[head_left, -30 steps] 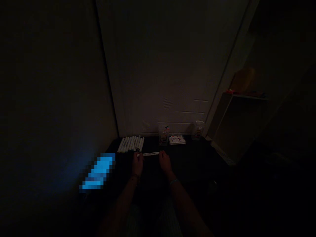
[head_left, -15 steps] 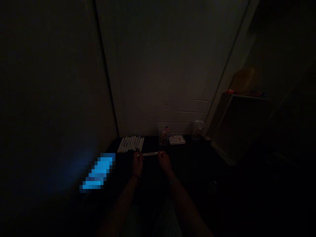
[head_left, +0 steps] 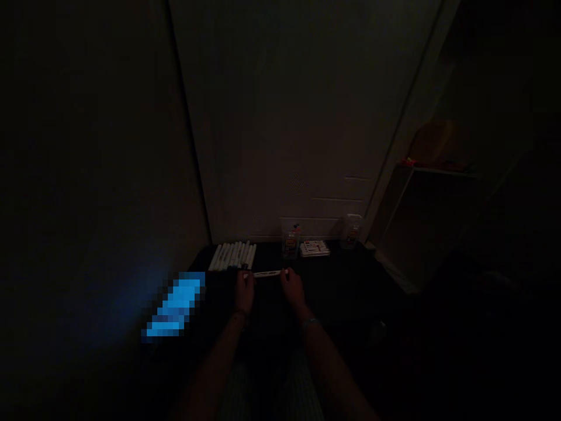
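Observation:
A white marker pen (head_left: 267,273) lies level between my two hands over the dark table. My left hand (head_left: 244,290) is closed around its left end. At the other end, my right hand (head_left: 292,285) grips it with fingers pinched together. Just beyond my left hand, several white markers (head_left: 232,256) lie side by side in a row. Past my right hand is a flat stack or pack of white markers (head_left: 314,248), beside a clear plastic case (head_left: 290,245) with a label. The scene is very dim, so finger details are hard to make out.
A second clear case (head_left: 351,232) stands at the table's back right, near the pale wall panel (head_left: 280,146). A glowing, pixelated blue screen (head_left: 177,304) is at the left. To the right stands a cabinet (head_left: 432,216) with things on top.
Both hands and the marker between them stay in nearly the same place. The view is slightly darker on the right; nothing has been let go.

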A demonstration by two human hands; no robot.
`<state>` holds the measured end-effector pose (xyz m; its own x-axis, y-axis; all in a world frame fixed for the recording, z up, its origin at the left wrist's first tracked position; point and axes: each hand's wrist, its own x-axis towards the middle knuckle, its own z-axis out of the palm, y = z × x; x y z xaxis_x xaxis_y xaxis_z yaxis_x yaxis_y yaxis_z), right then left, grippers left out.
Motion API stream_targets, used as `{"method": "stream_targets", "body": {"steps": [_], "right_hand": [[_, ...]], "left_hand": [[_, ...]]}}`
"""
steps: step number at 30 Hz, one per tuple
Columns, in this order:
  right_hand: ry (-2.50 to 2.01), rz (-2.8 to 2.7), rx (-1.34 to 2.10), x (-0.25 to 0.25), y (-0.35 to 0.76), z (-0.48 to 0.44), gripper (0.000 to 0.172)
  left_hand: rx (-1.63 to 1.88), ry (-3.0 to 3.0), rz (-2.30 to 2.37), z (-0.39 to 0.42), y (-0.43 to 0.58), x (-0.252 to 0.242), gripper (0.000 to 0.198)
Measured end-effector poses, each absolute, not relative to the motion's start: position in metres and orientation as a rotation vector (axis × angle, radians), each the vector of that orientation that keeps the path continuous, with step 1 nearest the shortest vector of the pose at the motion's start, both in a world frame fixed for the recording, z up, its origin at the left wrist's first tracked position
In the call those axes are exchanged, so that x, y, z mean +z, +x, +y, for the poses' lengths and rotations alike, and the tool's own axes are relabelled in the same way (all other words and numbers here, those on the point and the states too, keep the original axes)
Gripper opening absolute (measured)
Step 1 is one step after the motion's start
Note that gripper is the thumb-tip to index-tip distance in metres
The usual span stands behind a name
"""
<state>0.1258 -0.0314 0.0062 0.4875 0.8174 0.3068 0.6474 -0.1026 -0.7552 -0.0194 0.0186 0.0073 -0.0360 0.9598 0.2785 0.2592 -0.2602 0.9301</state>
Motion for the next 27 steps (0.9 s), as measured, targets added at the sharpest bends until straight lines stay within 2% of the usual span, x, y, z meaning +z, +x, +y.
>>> {"method": "stream_targets", "body": {"steps": [27], "right_hand": [[-1.788,-1.230,0.261,0.0074,0.1261,-0.0332,0.032]], "left_hand": [[1.351,1.569,1.309,0.0177,-0.0187,0.0087,0.021]]}}
